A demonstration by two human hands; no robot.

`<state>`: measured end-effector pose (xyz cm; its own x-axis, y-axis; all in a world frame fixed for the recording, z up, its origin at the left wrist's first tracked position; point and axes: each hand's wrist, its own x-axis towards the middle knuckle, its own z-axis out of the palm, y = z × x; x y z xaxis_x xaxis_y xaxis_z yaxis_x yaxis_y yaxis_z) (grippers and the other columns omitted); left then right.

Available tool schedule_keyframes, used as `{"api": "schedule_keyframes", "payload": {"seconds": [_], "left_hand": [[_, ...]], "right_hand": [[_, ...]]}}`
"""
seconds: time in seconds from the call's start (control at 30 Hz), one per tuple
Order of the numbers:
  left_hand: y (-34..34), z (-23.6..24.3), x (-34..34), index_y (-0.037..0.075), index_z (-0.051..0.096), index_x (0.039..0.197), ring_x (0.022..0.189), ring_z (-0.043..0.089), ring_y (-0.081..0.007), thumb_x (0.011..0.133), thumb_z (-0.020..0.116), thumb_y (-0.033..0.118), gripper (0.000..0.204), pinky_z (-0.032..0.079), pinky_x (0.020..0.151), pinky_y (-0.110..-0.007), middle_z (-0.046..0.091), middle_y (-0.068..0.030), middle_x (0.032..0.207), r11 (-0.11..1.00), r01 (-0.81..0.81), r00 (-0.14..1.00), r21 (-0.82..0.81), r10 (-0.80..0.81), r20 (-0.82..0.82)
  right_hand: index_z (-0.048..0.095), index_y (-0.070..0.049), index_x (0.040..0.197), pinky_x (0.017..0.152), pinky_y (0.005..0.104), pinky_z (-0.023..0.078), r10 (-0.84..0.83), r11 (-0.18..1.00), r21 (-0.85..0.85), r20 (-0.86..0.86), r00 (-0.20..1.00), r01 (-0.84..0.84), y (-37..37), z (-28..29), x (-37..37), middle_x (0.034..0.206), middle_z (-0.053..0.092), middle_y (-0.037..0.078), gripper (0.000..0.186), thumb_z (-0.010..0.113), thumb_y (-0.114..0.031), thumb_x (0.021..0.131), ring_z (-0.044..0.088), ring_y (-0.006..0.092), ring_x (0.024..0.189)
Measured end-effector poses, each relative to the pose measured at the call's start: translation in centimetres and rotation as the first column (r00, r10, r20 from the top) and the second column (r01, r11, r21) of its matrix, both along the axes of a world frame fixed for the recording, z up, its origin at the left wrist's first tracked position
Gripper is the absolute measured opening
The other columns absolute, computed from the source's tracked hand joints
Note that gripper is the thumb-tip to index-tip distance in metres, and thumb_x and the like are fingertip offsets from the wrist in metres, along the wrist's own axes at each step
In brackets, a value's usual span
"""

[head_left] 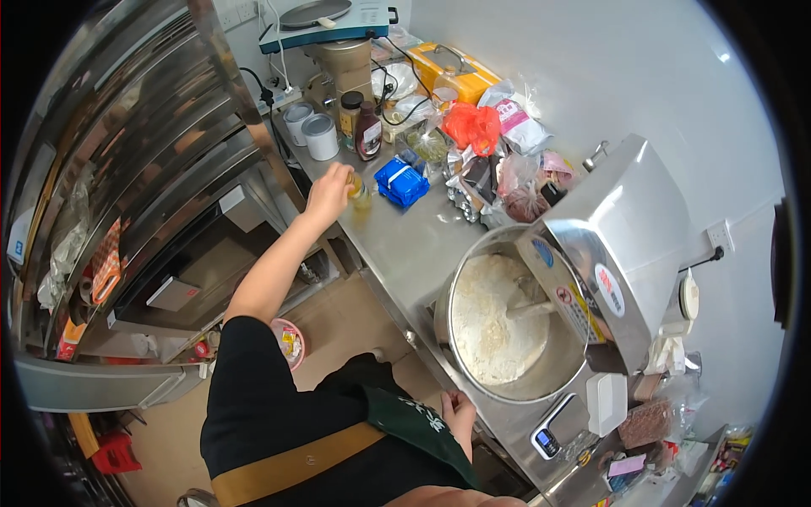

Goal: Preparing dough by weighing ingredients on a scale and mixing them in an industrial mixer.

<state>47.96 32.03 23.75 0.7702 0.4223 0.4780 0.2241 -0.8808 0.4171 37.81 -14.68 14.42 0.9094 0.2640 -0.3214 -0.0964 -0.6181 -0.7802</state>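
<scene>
My left hand (328, 196) reaches out over the far left of the steel counter (397, 253), its fingers closed on a small clear jar (361, 198) with something yellowish in it. Right beside that jar lies a blue packet (401, 181). Close to my body, by the counter's front edge, my right hand (459, 414) is held with its fingers curled in; whatever it may hold is hidden. Nearest to it stands a large steel mixing bowl (456, 338) with pale flour (494, 317) inside. A mixer (608, 245) overhangs the bowl, and its beater (530, 310) dips into the flour.
Two white tins (320, 138), a dark sauce bottle (368, 133) and a dark-lidded jar (349, 118) stand behind my left hand. Bags, including a red one (473, 127), crowd the wall side. A digital scale (553, 427) lies near the bowl. Metal racks (169, 177) rise at left.
</scene>
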Motion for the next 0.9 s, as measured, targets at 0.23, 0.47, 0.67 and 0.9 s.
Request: {"api": "schedule_keyframes", "payload": {"seconds": [0.23, 0.47, 0.67, 0.9], "left_hand": [[-11.9, 8.9, -10.1, 0.001, 0.049, 0.093, 0.075, 0.055, -0.0326, 0.061, 0.058, -0.006, 0.034, 0.045, 0.060, -0.040, 0.050, -0.0132, 0.083, 0.873, 0.486, 0.858, 0.043, -0.467, -0.215], [-20.9, 13.5, -17.6, 0.002, 0.049, 0.099, 0.078, 0.055, -0.0322, 0.072, 0.061, 0.005, 0.030, 0.045, 0.063, -0.039, 0.051, -0.0129, 0.088, 0.595, 0.755, 0.581, -0.276, -0.802, -0.141], [-25.4, 14.0, -18.2, 0.002, 0.051, 0.101, 0.078, 0.054, -0.0307, 0.075, 0.063, 0.008, 0.030, 0.044, 0.064, -0.038, 0.051, -0.0121, 0.089, 0.388, 0.811, 0.430, -0.438, -0.903, -0.004], [-28.1, 11.6, -17.0, 0.000, 0.051, 0.098, 0.079, 0.054, -0.0312, 0.072, 0.064, 0.006, 0.029, 0.043, 0.067, -0.037, 0.051, -0.0127, 0.087, 0.312, 0.821, 0.377, -0.478, -0.925, 0.042]], "right_hand": [[0.061, -0.002, 0.084, 0.055, 0.0335, 0.045, 0.359, 0.901, 0.132, 0.310, 0.880, -0.414, 4.9, 4.4, 0.2, 0.066, 0.057, 0.010, 0.021, 0.065, -0.020, 0.075, 0.057, 0.0270, 0.059], [0.045, -0.002, 0.113, 0.076, 0.0388, 0.045, 0.383, 0.779, 0.122, 0.685, 0.619, -0.616, 6.4, 9.9, -0.2, 0.112, 0.049, 0.016, 0.064, 0.076, -0.028, 0.063, 0.052, 0.0321, 0.096], [0.051, -0.001, 0.099, 0.071, 0.0293, 0.047, 0.575, 0.627, 0.468, 0.261, 0.775, -0.623, 1.0, 9.8, -1.7, 0.086, 0.061, 0.010, 0.052, 0.078, -0.016, 0.056, 0.060, 0.0155, 0.080], [0.051, -0.002, 0.097, 0.069, 0.0308, 0.048, 0.357, 0.819, 0.366, 0.277, 0.892, -0.441, -2.6, 8.4, -3.7, 0.083, 0.062, 0.013, 0.049, 0.076, -0.014, 0.056, 0.063, 0.0215, 0.077]]}}
